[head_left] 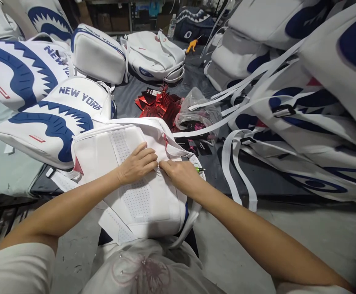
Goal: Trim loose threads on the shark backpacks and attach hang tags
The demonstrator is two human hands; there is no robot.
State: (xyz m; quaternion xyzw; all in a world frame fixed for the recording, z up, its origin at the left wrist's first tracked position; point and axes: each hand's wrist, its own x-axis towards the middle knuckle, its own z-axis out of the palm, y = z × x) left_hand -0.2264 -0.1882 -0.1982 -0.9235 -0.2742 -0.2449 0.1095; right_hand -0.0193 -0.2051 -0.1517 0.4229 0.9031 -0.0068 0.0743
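Observation:
A white backpack (135, 196) lies back-panel up on my lap, its perforated mesh strip facing me. My left hand (137, 163) rests on the panel with fingers curled, pressing the fabric near the middle. My right hand (180, 173) touches the panel just to the right, fingertips meeting those of the left hand at a seam. A small green-tipped object (200, 169) pokes out from under my right hand; whether the hand grips it is unclear. White shoulder straps (165, 130) run from the pack's top edge.
White backpacks with blue shark-mouth prints and "NEW YORK" lettering (58, 118) pile at left. More packs with loose white straps (288, 110) are stacked at right. Red hang tags (161, 104) and a clear plastic bag (198, 108) lie ahead on the dark mat.

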